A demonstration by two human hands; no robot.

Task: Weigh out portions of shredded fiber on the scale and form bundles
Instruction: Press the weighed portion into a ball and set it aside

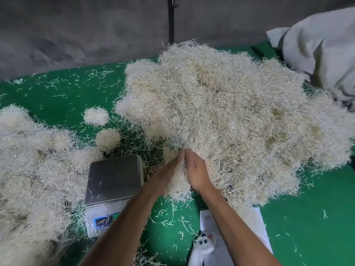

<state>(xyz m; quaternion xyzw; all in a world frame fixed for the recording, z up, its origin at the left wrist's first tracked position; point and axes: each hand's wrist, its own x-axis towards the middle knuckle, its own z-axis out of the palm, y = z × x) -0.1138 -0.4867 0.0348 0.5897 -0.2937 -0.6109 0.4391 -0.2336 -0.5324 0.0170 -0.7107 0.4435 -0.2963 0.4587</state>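
A big heap of pale shredded fiber (230, 116) covers the middle and right of the green floor (57, 96). At its near edge my left hand (165, 175) and my right hand (196, 171) press together around a clump of fiber (177, 186), fingertips touching at the top. The scale (115, 177) with its bare steel pan sits just left of my hands; its display faces me and is partly hidden by my left forearm. Two small round bundles (96, 116) (108, 138) lie behind the scale.
A second mass of fiber (28, 169) fills the left side. A grey-white sack (322, 52) lies at the back right. White paper (230, 219) and a white slipper (203, 246) are under my right arm. A grey wall and a dark pole (171, 20) stand behind.
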